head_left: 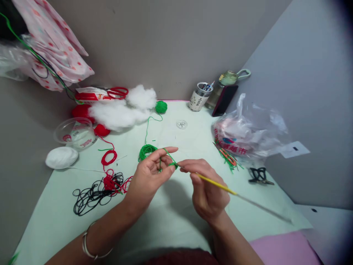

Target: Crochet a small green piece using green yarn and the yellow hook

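My left hand (151,173) pinches a small piece of green crochet work (173,165) between thumb and fingers, with a strand of green yarn running over the raised index finger. In my right hand (208,187) is a crochet hook (217,184) with a yellow grip and a long metal shaft pointing down to the right. The hook's tip meets the green work at my left fingertips. Just behind my left hand lies a loose coil of green yarn (147,151), and a thin strand leads back to a green yarn ball (161,107).
Tangled black cord (91,197) and red yarn (109,157) lie on the left, near a white yarn ball (62,157) and a clear plastic tub (74,134). White stuffing (121,114) and red scissors (118,92) sit behind. A pen tin (199,98) and a plastic bag (242,129) stand right.
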The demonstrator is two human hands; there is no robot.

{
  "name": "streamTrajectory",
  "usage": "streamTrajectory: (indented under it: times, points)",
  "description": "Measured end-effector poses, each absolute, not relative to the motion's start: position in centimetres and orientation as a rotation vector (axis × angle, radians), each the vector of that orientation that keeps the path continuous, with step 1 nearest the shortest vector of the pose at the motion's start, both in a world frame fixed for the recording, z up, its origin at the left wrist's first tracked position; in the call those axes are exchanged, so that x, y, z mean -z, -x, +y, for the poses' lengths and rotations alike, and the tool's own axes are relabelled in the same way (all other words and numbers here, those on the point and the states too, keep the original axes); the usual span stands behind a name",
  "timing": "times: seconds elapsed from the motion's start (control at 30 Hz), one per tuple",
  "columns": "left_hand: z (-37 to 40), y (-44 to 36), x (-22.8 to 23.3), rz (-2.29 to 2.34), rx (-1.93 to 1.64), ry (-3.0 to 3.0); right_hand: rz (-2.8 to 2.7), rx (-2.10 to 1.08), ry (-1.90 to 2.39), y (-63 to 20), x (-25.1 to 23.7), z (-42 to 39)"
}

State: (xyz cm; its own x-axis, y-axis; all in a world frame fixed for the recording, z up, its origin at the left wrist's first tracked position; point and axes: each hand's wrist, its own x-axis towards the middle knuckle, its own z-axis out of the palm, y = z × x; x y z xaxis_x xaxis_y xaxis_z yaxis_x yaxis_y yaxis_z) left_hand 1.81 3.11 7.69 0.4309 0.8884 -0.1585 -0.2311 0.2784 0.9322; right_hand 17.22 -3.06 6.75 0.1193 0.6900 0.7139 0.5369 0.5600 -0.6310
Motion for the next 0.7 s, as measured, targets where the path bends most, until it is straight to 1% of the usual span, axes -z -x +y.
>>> streamTrajectory:
  times: [0.1,0.23,0.37,0.43,0.5,0.6,0.67,0.7]
  points:
    - [3.0,-1.9,-7.6,0.849,-0.897,-1.042,-1.646,0.011,1.072,-17.4,-6.8,-3.0]
    - [2.7,-2.0,-7.6,0.868,-0.914,-1.043,-1.648,0.050,1.108,-17.4,-6.3,-3.0]
    - [2.7,-2.3,-7.7,0.714,-0.801,-0.773,-1.756,0.241,1.205,-17.2,-6.0,-3.3]
    - [3.1,-2.4,-7.9,0.660,-0.720,-0.627,-1.666,0.155,1.202,-17.1,-6.2,-3.3]
    - [3.4,-2.3,-8.0,0.652,-0.704,-0.574,-1.465,-0.064,1.168,-17.1,-6.5,-3.1]
    - [3.6,-2.1,-8.0,0.667,-0.772,-0.641,-1.188,-0.409,1.075,-17.0,-6.9,-2.6]
    - [3.4,-2.1,-7.9,0.656,-0.789,-0.717,-1.161,-0.504,1.037,-16.8,-6.8,-2.2]
    - [3.3,-2.1,-7.8,0.653,-0.796,-0.750,-1.191,-0.501,1.037,-16.7,-6.7,-2.2]
